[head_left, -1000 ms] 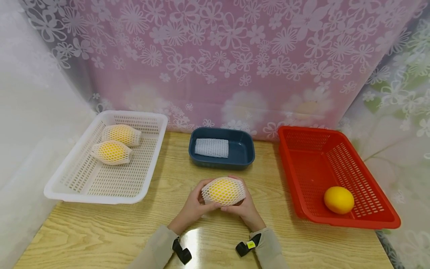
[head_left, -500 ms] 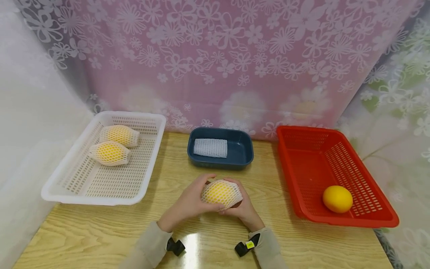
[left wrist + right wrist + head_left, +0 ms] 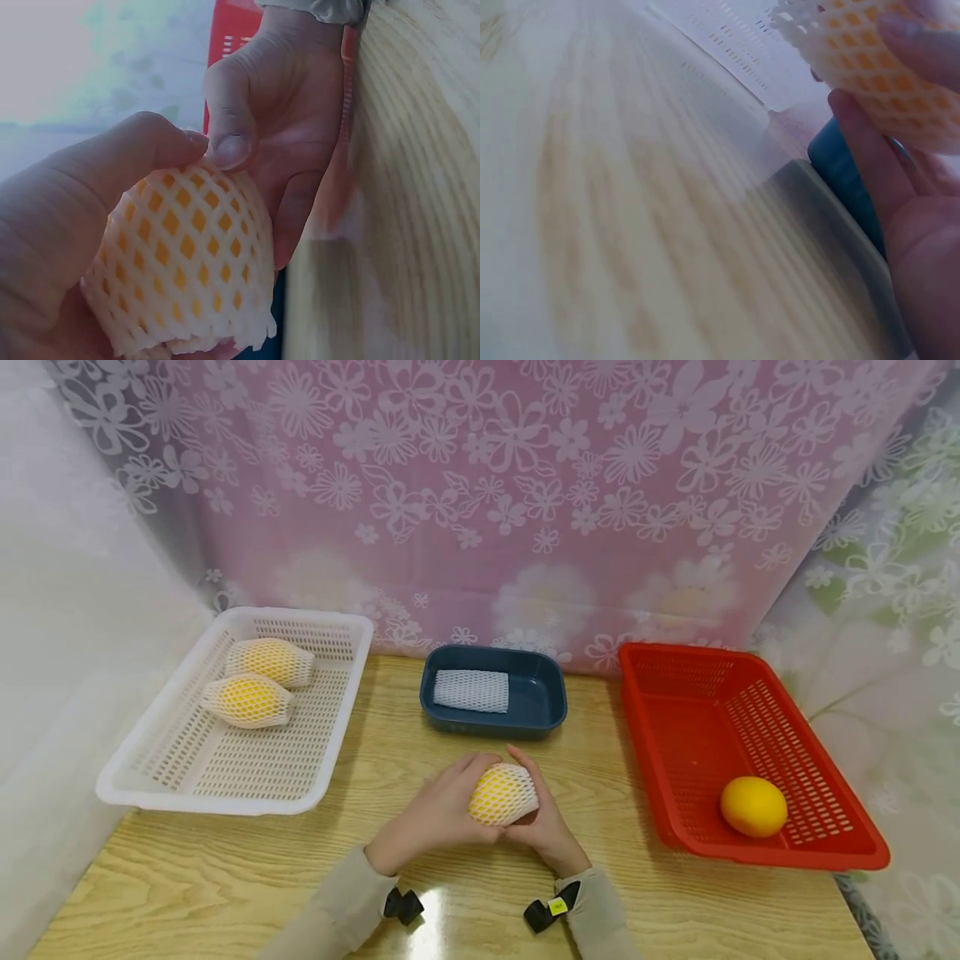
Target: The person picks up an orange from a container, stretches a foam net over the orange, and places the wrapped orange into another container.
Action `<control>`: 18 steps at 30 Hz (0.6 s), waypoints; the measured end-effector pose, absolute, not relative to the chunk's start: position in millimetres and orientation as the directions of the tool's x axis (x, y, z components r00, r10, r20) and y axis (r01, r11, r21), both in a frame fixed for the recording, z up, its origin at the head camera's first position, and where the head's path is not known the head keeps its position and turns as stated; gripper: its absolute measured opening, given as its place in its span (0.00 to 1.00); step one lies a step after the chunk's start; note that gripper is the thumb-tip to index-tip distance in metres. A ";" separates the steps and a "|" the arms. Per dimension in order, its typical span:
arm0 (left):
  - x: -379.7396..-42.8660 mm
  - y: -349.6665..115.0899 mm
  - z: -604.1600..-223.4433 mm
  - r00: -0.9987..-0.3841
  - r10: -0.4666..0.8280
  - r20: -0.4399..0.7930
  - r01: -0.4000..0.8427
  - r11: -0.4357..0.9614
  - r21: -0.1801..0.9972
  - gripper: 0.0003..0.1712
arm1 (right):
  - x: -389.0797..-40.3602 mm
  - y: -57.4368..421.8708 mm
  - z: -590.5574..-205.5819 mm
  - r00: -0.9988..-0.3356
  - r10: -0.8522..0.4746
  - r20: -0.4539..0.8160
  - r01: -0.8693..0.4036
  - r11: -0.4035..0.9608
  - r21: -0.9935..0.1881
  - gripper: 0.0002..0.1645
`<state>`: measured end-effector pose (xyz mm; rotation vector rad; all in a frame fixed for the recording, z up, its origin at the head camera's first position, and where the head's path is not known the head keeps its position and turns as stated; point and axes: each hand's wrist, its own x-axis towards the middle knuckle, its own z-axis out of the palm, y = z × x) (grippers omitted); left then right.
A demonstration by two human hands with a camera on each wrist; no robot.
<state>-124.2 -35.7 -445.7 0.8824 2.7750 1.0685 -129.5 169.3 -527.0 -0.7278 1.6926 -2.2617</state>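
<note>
A round yellow fruit in a white foam net point(image 3: 504, 795) is between both hands above the wooden table. My left hand point(image 3: 438, 806) grips it from the left, fingers over the far side and thumb at the near side. My right hand point(image 3: 547, 827) holds the other end, its thumb tip meeting the left thumb. In the left wrist view the netting point(image 3: 184, 259) is stretched over the fruit, its frayed edge at the bottom. The right wrist view has the netted fruit point(image 3: 877, 67) against the fingers of the right hand point(image 3: 930, 240). The palms hide part of the fruit.
At left, a white basket point(image 3: 341, 727) holds two netted yellow fruits point(image 3: 251, 700). Behind the hands stands a dark blue tub point(image 3: 538, 693) with a flat foam net point(image 3: 471, 691) inside. A red basket point(image 3: 652, 760) at right contains one bare yellow fruit point(image 3: 753, 807).
The left hand has shifted right and farther over the netted fruit, covering more of its left end. The fruit has turned and tilted slightly between the hands. Baskets and tub stay put.
</note>
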 end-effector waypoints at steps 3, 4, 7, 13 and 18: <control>-123.1 -37.3 -439.8 -0.831 0.525 0.184 0.518 0.610 0.599 0.50 | -130.0 169.1 -527.5 -0.840 -0.468 0.275 -0.115 -0.343 -0.932 0.63; -122.7 -38.1 -437.6 -0.827 0.528 0.193 0.527 0.610 0.592 0.50 | -130.2 169.1 -528.1 -0.834 -0.474 0.283 -0.113 -0.356 -0.928 0.61; -121.2 -41.4 -428.9 -0.810 0.536 0.238 0.565 0.603 0.563 0.50 | -130.6 170.5 -530.2 -0.823 -0.486 0.294 -0.108 -0.374 -0.921 0.51; -116.4 -57.8 -404.7 -0.764 0.546 0.345 0.640 0.572 0.512 0.49 | -133.9 170.8 -534.0 -0.804 -0.525 0.278 -0.098 -0.345 -0.934 0.36; -112.7 -85.8 -371.7 -0.746 0.561 0.358 0.663 0.578 0.476 0.50 | -135.0 167.4 -535.3 -0.759 -0.572 0.311 -0.063 -0.410 -0.910 0.29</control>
